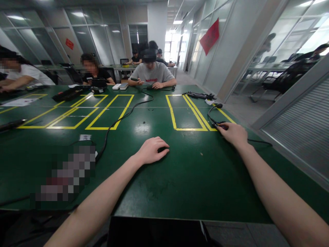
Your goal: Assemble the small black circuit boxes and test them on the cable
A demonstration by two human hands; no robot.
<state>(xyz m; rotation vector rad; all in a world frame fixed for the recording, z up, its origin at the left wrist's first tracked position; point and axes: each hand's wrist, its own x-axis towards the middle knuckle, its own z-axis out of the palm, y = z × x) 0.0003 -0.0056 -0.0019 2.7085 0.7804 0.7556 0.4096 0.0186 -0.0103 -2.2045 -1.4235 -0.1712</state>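
My left hand (154, 150) rests on the green table (180, 178), its fingers loosely bent and the thumb apart from them. Nothing shows in it. Over at the right, my right hand (234, 133) has its thumb and fingers closed on a black cable (211, 116), beside yellow tape lines. One end of this cable curves up to a dark rounded tip (219, 106). On the other side of the hand, the cable runs out to the right along the table. My fingers partly hide the gripped portion.
A pixelated long object (69, 173) lies at the left near a small white label (85, 137). A long black cord (106, 137) crosses the table. A folded black tripod-like item (199, 95) lies at the back right. A person in a grey shirt (151, 73) sits opposite.
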